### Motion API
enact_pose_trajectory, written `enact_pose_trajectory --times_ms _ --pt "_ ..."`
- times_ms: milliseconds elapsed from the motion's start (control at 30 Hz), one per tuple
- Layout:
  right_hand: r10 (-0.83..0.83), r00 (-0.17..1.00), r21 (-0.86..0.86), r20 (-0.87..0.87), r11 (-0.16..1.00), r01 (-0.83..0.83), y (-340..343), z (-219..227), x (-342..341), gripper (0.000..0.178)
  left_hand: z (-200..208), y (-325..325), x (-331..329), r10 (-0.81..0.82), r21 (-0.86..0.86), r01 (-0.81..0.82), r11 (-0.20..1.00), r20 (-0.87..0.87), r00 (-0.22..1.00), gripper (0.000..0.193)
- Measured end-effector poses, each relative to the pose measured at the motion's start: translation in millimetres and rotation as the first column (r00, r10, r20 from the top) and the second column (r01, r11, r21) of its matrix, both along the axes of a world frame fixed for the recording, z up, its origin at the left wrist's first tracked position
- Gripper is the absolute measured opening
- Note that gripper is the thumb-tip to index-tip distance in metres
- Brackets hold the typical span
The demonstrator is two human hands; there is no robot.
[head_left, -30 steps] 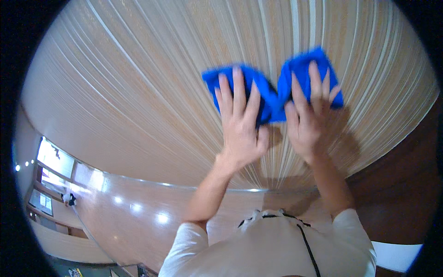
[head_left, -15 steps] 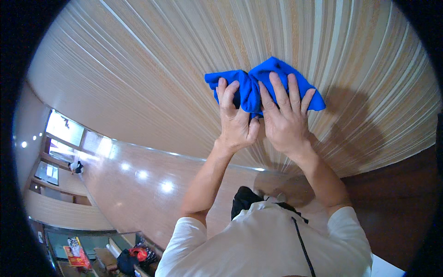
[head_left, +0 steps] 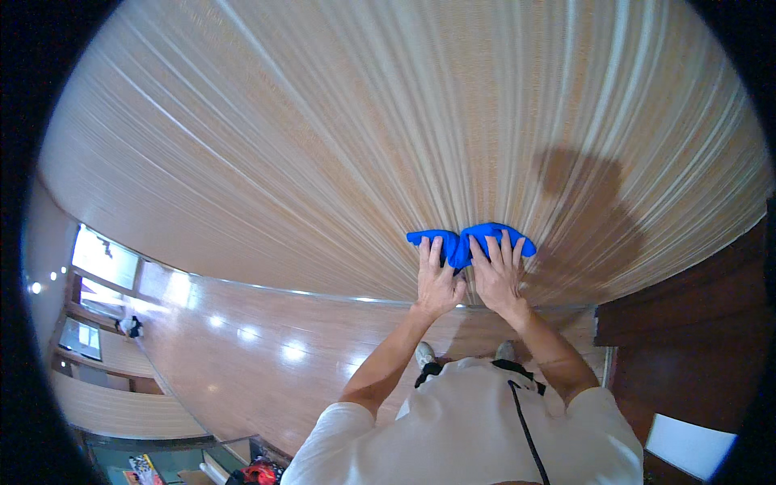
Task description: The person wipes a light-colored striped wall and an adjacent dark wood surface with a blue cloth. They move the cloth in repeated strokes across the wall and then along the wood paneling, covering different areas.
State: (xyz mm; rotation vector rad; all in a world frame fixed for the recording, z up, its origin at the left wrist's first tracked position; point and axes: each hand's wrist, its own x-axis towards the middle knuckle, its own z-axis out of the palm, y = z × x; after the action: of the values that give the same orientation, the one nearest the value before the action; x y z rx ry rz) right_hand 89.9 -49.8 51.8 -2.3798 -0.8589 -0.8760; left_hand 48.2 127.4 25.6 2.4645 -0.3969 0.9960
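A blue cloth (head_left: 490,236) lies bunched in two lobes against the striped wall (head_left: 364,145), low down near its bottom edge. My left hand (head_left: 439,284) holds the cloth's left part to the wall, its fingers reaching up over the fabric and its thumb toward the right hand. Beside it, my right hand (head_left: 499,279) presses the right part with fingers spread, keeping the cloth under them. Between the two hands the fabric is folded and pinched narrow. Both forearms stretch forward from white short sleeves.
Shiny wooden flooring (head_left: 259,356) runs along the wall's foot. On the right is a dark brown surface (head_left: 687,347) with a white flat panel (head_left: 689,446). Cluttered items (head_left: 263,471) sit at lower left; a distant person (head_left: 129,326) is near bright windows (head_left: 105,257).
Both hands and the cloth have moved down the wall, nearer to its bottom edge and my body. My shoes now show below, and more of the white panel is visible.
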Motion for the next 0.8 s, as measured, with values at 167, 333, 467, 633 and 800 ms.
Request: enact_pose_trajectory --times_ms 167,333,467,633,800 --pt "-0.096 0.995 0.183 -0.034 0.978 0.1 11.5 12.9 -39.8 0.05 18.7 22.3 -45.4 0.068 -0.073 -0.071 0.995 -0.034 0.997 0.073" --pt "-0.183 0.983 0.302 -0.002 0.937 0.175 24.3 62.2 -31.2 0.051 75.4 2.1 -23.8 0.059 -0.178 -0.026 0.984 0.183 0.981 0.069" --pt "-0.112 0.986 0.16 0.123 0.983 0.092 36.8 95.6 -20.3 0.047 109.2 0.9 -7.9 0.023 -0.09 -0.004 0.996 0.203 0.979 0.065" --pt "-0.082 0.982 0.166 0.172 0.985 0.053 31.9 122.2 -26.2 0.05 138.3 18.2 -28.3 -0.009 -0.003 0.01 1.0 0.188 0.982 0.063" --pt "-0.095 0.962 0.268 0.257 0.963 0.024 23.5 173.1 -16.4 0.05 199.7 6.4 -12.0 -0.019 -0.06 0.035 0.998 0.247 0.969 0.064"
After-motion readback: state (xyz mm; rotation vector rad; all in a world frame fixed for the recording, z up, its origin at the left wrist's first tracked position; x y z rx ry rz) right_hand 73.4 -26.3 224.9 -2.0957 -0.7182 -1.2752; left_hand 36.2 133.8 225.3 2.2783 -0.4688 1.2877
